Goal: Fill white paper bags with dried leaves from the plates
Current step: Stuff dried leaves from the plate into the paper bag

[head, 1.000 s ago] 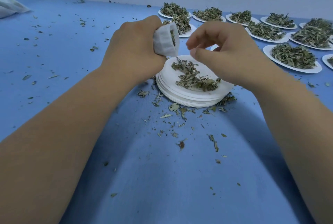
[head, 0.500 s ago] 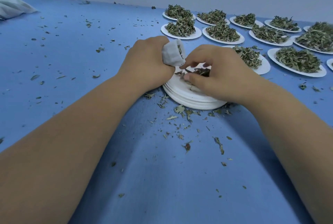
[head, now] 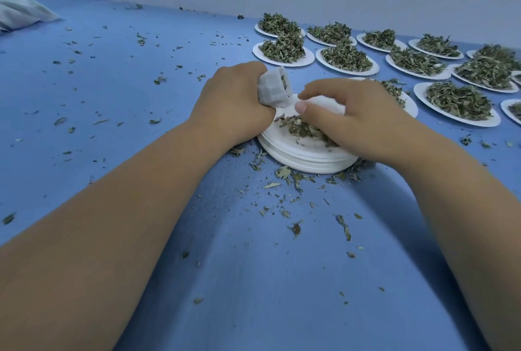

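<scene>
Paper bag [head: 271,92], contents mostly hidden

Left hand [head: 234,102] grips paper bag [head: 272,91]; right hand [head: 358,122] on leaves [head: 298,128], top plate [head: 307,150].

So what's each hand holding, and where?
Left hand grips the white paper bag around its body, mouth open. Right hand lies over the leaves on the plate stack; grasp cannot be told.

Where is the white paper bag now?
Head view, centre: the white paper bag is gripped in the left hand, over the plate stack, beside the right hand.
</scene>
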Motion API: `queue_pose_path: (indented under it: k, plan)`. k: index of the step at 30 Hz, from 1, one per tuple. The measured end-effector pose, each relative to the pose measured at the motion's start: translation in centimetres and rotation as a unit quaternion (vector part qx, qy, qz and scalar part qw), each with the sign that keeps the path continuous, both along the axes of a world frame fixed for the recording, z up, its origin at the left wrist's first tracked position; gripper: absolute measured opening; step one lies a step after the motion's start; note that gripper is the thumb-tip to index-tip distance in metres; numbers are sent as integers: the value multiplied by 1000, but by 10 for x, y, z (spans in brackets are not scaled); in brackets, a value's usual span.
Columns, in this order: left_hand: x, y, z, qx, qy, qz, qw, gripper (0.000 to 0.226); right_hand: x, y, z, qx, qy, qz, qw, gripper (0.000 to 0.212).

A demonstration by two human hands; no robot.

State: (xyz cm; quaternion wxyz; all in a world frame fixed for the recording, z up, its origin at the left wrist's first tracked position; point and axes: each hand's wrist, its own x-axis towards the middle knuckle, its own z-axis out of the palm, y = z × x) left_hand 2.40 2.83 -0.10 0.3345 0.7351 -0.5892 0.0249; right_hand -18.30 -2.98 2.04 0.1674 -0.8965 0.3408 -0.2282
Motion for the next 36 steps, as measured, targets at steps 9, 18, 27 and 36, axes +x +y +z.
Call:
queue_pose_path:
  k: [9,18,27,36]
  plan:
    - [1,-3,-1,-3,33,4,999,22,9,17,-5,-27,-31,38,998,29]
    - [-2,-2,-2,0,33,1,999,23,14,27,-13,-90,126,139,978,46]
    - [-3,0,-2,-6,31,0,1000,26,0,38,-29,-135,-2,76,988,42]
    - [-5,3,-1,-14,21,-2,1000,22,13,26,3,162,-234,-91,954,60]
